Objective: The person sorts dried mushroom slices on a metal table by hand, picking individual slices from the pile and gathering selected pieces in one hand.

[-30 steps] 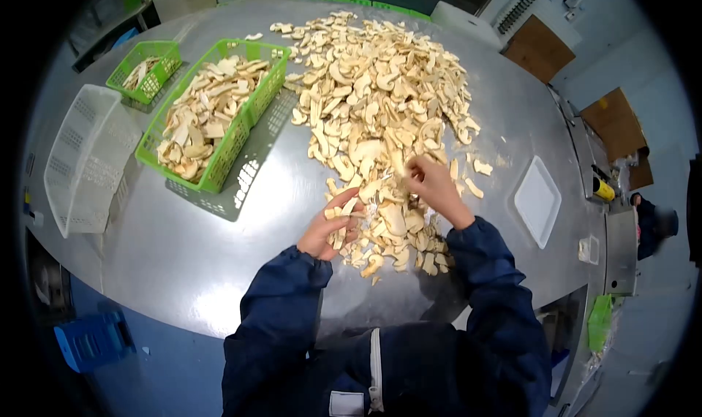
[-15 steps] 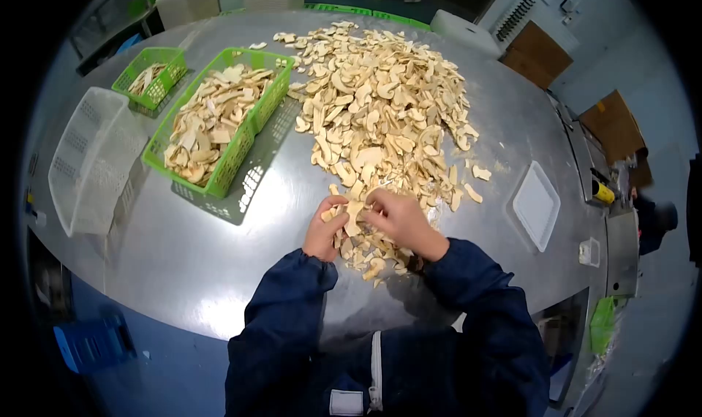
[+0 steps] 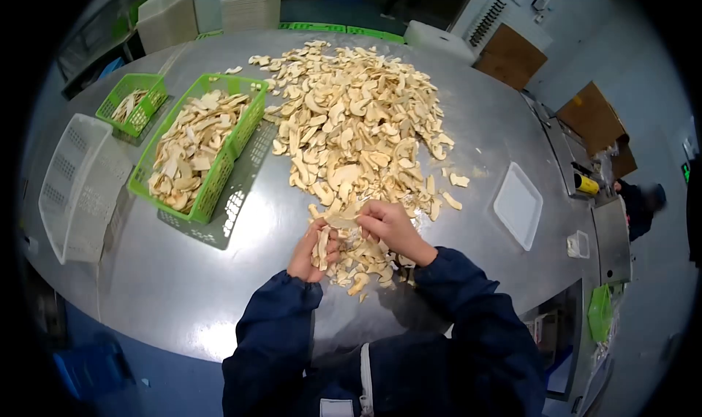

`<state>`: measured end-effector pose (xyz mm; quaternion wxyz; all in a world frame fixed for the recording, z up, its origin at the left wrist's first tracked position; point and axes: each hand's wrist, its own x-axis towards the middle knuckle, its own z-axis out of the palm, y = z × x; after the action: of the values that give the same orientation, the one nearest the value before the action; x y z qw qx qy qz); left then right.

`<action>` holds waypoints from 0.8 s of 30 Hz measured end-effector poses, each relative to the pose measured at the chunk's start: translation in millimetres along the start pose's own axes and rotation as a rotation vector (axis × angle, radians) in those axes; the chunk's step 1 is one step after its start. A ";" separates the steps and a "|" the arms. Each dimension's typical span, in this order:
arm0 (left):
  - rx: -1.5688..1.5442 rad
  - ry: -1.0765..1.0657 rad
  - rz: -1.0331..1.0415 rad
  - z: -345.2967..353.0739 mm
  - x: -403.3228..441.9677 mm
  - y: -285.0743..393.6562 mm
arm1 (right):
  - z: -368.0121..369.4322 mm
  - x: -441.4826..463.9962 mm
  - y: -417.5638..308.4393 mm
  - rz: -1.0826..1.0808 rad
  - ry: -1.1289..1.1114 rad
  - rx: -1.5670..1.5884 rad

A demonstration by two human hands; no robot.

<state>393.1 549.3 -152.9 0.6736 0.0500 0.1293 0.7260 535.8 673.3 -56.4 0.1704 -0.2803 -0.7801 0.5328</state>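
Observation:
A large heap of pale dried slices (image 3: pixel 358 124) covers the middle of the metal table. At the heap's near edge, my left hand (image 3: pixel 313 252) has its fingers curled round several slices. Close on its right, my right hand (image 3: pixel 389 227) pinches one broad pale slice (image 3: pixel 342 218), which spans the space between both hands. Smaller pieces (image 3: pixel 360 262) lie beneath and beside my right hand. To the left, a long green basket (image 3: pixel 232 145) holds many slices, and a small green basket (image 3: pixel 137 124) behind it holds some thinner ones.
A translucent perforated basket (image 3: pixel 73 190) stands at the far left. On the right lie a white tray (image 3: pixel 518 206) and a small clear container (image 3: pixel 578 244). Stacked white containers (image 3: pixel 251 6) stand behind the table. Another person (image 3: pixel 640 206) is at the far right.
My right hand has come back from the heap to my left hand, and a broad slice now shows between them. The whole view has shifted, with the table lower and further left.

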 end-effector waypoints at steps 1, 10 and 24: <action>0.124 -0.046 0.062 -0.4 -1.1 2.0 | 2.2 -2.4 -0.1 0.064 -0.007 0.061; 0.434 0.042 0.065 1.1 -2.6 -2.2 | 27.4 -33.9 23.8 0.219 -0.150 0.362; 0.559 0.001 -0.048 7.2 -6.7 -4.1 | 35.5 -54.4 29.6 0.253 -0.095 0.545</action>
<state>399.5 543.8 -146.3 0.6506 0.2304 0.3259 0.6461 566.0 621.6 -95.4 0.1347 -0.2940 -0.5744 0.7520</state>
